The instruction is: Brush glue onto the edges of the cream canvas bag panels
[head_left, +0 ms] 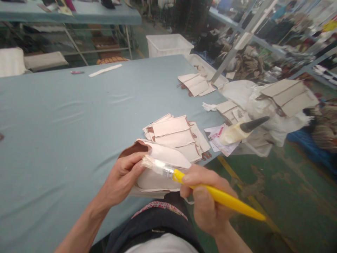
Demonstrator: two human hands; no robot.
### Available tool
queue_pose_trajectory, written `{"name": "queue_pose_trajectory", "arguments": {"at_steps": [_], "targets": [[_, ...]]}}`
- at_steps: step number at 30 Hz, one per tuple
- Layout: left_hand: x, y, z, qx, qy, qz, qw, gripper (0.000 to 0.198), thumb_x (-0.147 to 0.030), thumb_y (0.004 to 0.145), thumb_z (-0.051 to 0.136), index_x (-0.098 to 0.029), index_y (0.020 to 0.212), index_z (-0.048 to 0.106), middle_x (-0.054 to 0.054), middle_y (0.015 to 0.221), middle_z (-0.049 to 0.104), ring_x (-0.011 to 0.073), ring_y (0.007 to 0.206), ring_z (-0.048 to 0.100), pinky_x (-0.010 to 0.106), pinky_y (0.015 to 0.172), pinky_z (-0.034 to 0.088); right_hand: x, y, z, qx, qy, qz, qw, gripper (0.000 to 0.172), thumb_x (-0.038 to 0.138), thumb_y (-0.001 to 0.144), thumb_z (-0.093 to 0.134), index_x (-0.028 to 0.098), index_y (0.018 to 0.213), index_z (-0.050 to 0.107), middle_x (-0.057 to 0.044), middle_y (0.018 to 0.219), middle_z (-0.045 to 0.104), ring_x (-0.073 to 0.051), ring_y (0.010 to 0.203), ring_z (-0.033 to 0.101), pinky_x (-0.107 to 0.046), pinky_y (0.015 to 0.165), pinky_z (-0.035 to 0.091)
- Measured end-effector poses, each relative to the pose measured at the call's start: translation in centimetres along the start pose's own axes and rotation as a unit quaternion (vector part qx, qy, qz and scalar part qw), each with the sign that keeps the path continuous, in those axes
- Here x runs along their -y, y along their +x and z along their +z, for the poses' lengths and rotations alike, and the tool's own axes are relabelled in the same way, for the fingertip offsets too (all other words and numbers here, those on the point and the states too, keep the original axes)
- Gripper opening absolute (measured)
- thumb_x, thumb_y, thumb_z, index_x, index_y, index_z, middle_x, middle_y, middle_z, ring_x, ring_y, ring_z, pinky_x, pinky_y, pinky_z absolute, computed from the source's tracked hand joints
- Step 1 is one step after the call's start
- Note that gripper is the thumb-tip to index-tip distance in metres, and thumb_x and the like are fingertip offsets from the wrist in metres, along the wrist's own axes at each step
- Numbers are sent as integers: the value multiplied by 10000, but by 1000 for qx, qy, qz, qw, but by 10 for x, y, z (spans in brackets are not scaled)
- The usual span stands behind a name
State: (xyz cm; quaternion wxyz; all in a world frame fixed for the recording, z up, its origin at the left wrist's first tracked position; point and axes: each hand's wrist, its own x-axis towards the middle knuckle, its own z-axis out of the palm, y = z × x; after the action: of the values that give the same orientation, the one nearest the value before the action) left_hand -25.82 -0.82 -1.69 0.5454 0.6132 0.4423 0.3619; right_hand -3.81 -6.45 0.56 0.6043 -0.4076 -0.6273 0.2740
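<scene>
My right hand (210,196) is closed round the yellow handle of a paintbrush (221,197). White stuff coats the brush's bristles, which reach the open edge of a cream fabric bag piece (158,177) with a brown inside. My left hand (125,177) pinches that piece at its rim, thumb on the near side. The piece lies at the table's front edge, close to my body. Just beyond it is a stack of similar cream pieces (173,131) with brown edges.
On the blue-covered table (65,116) lie a white strip (105,70) and a small pen-like item (77,72). A pale container with a dark handle (231,133) stands at the right edge. Beyond are more cream pieces (195,84), a white bin (170,45) and a slanted metal post (240,42).
</scene>
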Motion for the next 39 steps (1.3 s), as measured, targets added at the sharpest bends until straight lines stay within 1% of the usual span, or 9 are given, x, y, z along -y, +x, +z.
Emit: {"name": "queue_pose_trajectory", "arguments": {"at_steps": [4, 8, 12, 19, 25, 30, 33, 36, 39], "targets": [[-1, -5, -2, 22, 18, 4, 1000, 476, -586, 1048, 665, -194, 1143, 917, 56, 856, 823, 177, 746, 675, 191, 647, 503, -13, 17, -14, -33, 142, 156, 977, 301, 444, 1089, 667, 226, 908, 769, 70, 511, 577, -90, 410, 485, -189, 439, 404], [-3, -8, 0, 61, 4, 7, 998, 419, -541, 1060, 670, -220, 1182, 911, 58, 915, 847, 179, 775, 699, 182, 664, 516, -26, 34, -13, -1, 185, 215, 959, 431, 549, 1041, 714, 194, 798, 734, 87, 446, 475, -76, 382, 408, -188, 420, 354], [-2, -9, 2, 77, -18, -4, 997, 486, -598, 1047, 673, -198, 1198, 904, 76, 879, 850, 183, 724, 699, 196, 646, 526, -28, 36, -2, 0, 159, 203, 966, 407, 526, 1047, 701, 187, 826, 742, 79, 465, 512, -75, 394, 444, -186, 433, 371], [4, -9, 3, 60, -36, -9, 998, 501, -620, 1033, 686, -178, 1142, 896, 78, 867, 817, 190, 742, 669, 204, 642, 529, -35, 29, 17, -78, 164, 198, 963, 337, 439, 1043, 703, 194, 813, 722, 92, 445, 498, -80, 388, 466, -185, 457, 452], [2, -7, 12, 70, -74, -21, 995, 558, -651, 1011, 690, -139, 846, 839, 42, 711, 683, 138, 603, 507, 192, 512, 425, -39, 25, 31, -115, 98, 146, 978, 416, 551, 1067, 651, 196, 864, 726, 74, 491, 559, -100, 397, 532, -199, 433, 458], [8, -6, 12, 43, -92, -73, 992, 577, -706, 965, 717, -144, 973, 849, 57, 793, 730, 175, 696, 582, 210, 591, 476, -39, 21, 16, -163, 65, 110, 978, 382, 540, 1084, 647, 212, 908, 736, 66, 550, 569, -109, 456, 548, -222, 487, 471], [15, -4, 9, 3, -101, -99, 990, 521, -667, 957, 749, -156, 881, 816, 28, 790, 687, 146, 676, 531, 193, 575, 429, -35, 18, 3, -182, 66, 119, 974, 365, 533, 1082, 659, 223, 906, 737, 67, 550, 546, -110, 462, 527, -229, 495, 451], [18, -2, 6, -15, -95, -86, 992, 473, -614, 965, 762, -160, 833, 794, 37, 860, 696, 152, 733, 555, 194, 618, 441, -32, 17, -4, -154, 71, 135, 976, 366, 535, 1070, 680, 222, 888, 733, 67, 536, 539, -105, 443, 505, -221, 473, 426], [15, -2, 5, 11, -75, -72, 994, 463, -599, 969, 758, -151, 874, 825, 58, 874, 718, 166, 743, 581, 204, 624, 453, -34, 22, 0, -114, 104, 180, 971, 433, 596, 1030, 701, 218, 820, 681, 85, 483, 469, -98, 395, 432, -211, 418, 370]]}}
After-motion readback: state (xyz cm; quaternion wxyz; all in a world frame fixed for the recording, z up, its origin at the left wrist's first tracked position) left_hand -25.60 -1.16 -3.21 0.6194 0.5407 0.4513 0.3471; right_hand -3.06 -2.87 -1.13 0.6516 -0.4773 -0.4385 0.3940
